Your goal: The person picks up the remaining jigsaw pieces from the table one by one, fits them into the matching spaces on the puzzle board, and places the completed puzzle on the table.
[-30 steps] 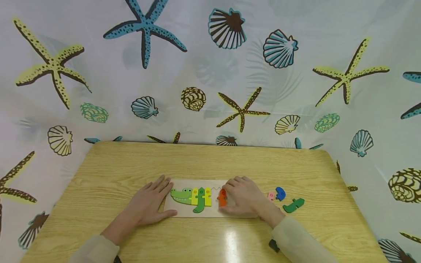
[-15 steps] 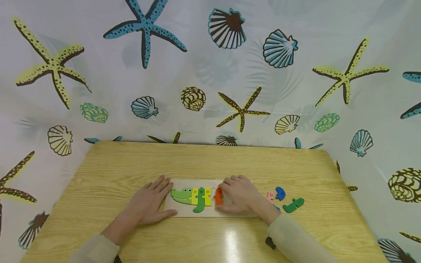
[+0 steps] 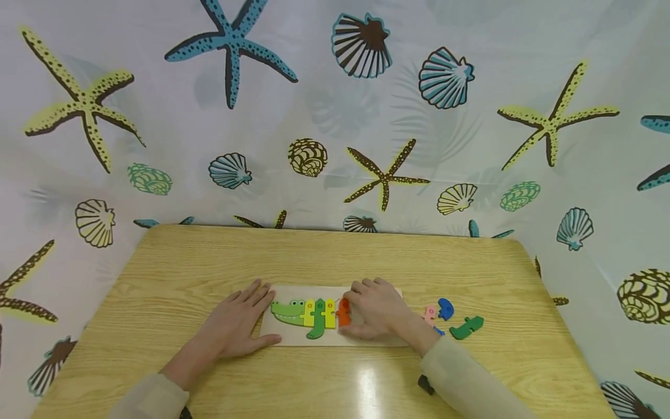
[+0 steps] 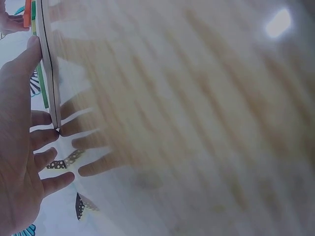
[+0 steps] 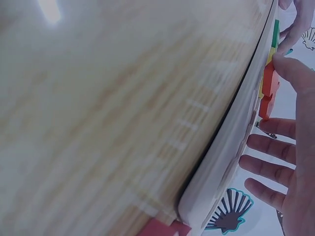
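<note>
A pale puzzle board [image 3: 335,338] lies flat on the table. On its left part sit a green crocodile head [image 3: 288,312], two yellow pieces and a green leg piece [image 3: 316,326]. Spread fingers of my left hand [image 3: 235,326] rest along the board's left end, thumb on its near corner. My right hand [image 3: 379,311] pinches an orange puzzle piece [image 3: 344,314] between thumb and forefinger, just right of the second yellow piece. The right wrist view shows the thumb against this orange piece [image 5: 268,81], other fingers spread. The hand covers the board's right part.
Right of the board lie loose pieces: a pink one [image 3: 430,314], a blue one [image 3: 446,309], a dark green one [image 3: 467,328] and another blue one [image 3: 438,331] partly behind the right wrist. Behind the wooden table [image 3: 209,262] hangs a sea-patterned curtain [image 3: 314,203].
My right hand has slid left along the board with the orange piece, bringing it close to the second yellow piece. The left hand has stayed in place. More of the loose blue piece shows.
</note>
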`<state>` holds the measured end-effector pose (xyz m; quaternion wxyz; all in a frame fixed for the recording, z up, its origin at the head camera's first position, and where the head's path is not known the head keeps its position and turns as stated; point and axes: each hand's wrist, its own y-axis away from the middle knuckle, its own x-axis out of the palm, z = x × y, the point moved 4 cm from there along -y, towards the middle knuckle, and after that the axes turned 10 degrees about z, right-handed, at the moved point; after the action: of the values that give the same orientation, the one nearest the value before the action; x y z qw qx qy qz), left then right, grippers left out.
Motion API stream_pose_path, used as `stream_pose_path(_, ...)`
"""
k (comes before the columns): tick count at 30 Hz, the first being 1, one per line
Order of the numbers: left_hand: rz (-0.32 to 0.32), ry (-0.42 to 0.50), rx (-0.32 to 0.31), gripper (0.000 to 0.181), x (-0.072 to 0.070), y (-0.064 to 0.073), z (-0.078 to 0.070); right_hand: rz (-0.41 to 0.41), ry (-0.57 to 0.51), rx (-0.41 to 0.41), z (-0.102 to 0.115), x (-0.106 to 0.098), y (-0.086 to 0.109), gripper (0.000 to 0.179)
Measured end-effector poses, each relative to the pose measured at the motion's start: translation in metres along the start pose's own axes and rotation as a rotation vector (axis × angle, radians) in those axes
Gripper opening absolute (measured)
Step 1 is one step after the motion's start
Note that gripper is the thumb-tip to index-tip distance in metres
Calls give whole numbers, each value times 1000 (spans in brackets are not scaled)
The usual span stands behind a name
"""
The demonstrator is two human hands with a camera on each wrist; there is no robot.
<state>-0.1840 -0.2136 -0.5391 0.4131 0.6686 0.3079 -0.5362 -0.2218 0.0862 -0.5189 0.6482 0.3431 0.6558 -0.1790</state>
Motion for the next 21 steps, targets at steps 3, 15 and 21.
stream_pose_path(3,-3,0,3,100,-1,0,-1,-1,16,0,0,1,-1,74)
stream_pose_path(15,-16,-2,8,99,-1,1,-2,-5,15,-2,4,3,-6,74)
stream_pose_path(21,-16,-3,9,99,0,0,-1,10,10,7,5,3,-7,74)
